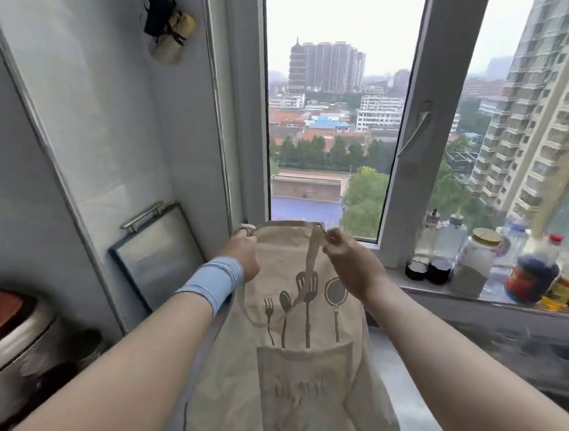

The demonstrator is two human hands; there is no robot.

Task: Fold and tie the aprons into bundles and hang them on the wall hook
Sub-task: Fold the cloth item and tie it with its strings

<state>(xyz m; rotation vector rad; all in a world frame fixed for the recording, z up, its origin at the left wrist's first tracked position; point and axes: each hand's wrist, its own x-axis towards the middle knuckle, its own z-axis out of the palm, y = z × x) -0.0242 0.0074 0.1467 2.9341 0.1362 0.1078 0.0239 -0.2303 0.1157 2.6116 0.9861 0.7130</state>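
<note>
Head view is showing the beige apron (297,371) hanging at center frame, down to the bottom edge. The left hand (244,249) is gripping its top left corner, and the right hand (351,262) is pinching the top right. The neck strap (312,252) is dangling loose down the front, and I reckon it is risking getting trapped in the fold. The jars (475,263) at right could get swept.
</note>
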